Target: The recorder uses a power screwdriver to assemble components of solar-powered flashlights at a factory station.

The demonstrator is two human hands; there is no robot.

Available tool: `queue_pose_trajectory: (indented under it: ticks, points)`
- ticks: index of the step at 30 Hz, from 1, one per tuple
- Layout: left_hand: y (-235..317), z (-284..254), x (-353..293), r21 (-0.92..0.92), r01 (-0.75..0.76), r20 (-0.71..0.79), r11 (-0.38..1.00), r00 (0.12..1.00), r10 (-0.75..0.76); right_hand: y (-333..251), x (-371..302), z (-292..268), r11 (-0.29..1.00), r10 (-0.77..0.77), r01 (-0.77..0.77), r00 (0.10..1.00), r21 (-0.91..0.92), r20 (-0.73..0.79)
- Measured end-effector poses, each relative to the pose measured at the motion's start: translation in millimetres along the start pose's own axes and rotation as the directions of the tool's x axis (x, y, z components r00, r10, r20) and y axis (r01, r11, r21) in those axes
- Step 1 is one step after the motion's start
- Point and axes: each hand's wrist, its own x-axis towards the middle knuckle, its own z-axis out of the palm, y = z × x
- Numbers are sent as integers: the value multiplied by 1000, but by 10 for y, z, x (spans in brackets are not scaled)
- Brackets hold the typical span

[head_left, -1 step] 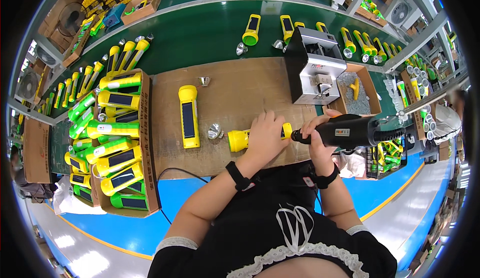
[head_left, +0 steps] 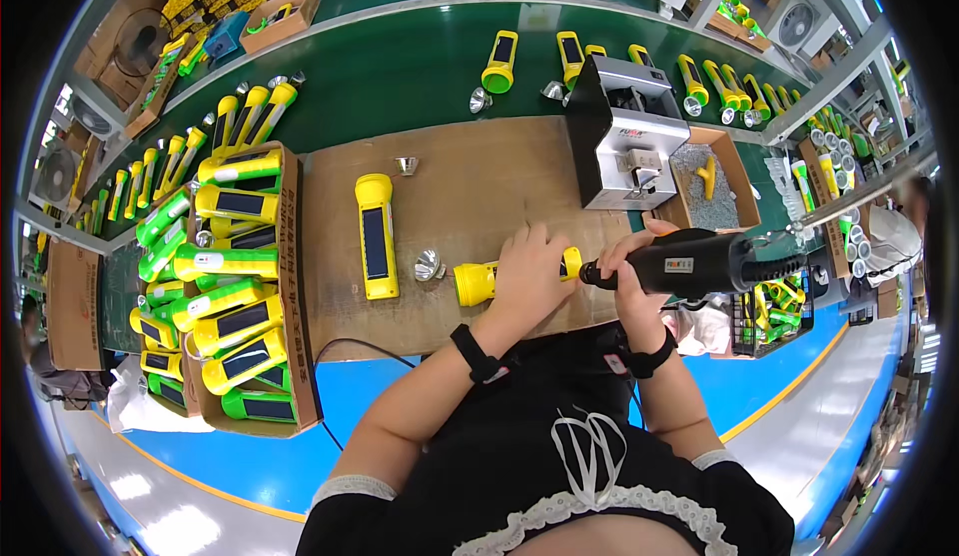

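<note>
My left hand (head_left: 532, 274) is closed over a yellow flashlight (head_left: 475, 283) lying on its side on the cardboard sheet (head_left: 460, 176). The flashlight's wide head sticks out to the left of the hand, and its tail end shows on the right. In my right hand (head_left: 636, 281) is a black electric screwdriver (head_left: 694, 263), held level around its front end. Its nose meets the flashlight's tail; the bit and any screw cannot be made out. Left of the held flashlight lies a silver reflector (head_left: 429, 265). Another yellow flashlight (head_left: 376, 236) with a dark solar panel lies farther left, near a second reflector (head_left: 405, 165).
A box piled with yellow and green flashlights (head_left: 240, 263) stands at the left. Behind my hands is a silver-and-black screw feeder (head_left: 631, 151), beside a box of screws (head_left: 726, 171) holding a yellow piece. Flashlights and reflectors line the green bench (head_left: 420, 76). A black basket (head_left: 774, 316) is at the right.
</note>
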Motion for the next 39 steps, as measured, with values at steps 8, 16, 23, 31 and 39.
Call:
queue_pose_trajectory:
  ticks: [8, 16, 23, 31, 39]
  points:
    - [74, -3, 65, 78, -26, 7, 997, 1000, 26, 120, -1, -55, 971, 24, -39, 998, -234, -67]
    - [84, 45, 5, 84, -49, 13, 995, 999, 48, -314, 849, -455, 955, -295, 284, 887, -84, -355]
    - [-83, -454, -295, 85, -129, -110, 988, 984, 138, -100, 1142, -587, 961, -248, 198, 925, -194, -288]
    - [-415, -645, -498, 171, -86, 17, 981, 996, 84, -144, 1262, -554, 973, -91, 42, 974, -229, -209]
    - [-424, -585, -561, 137, -77, -64, 987, 994, 87, -294, 402, 149, 961, -59, 81, 994, 264, -90]
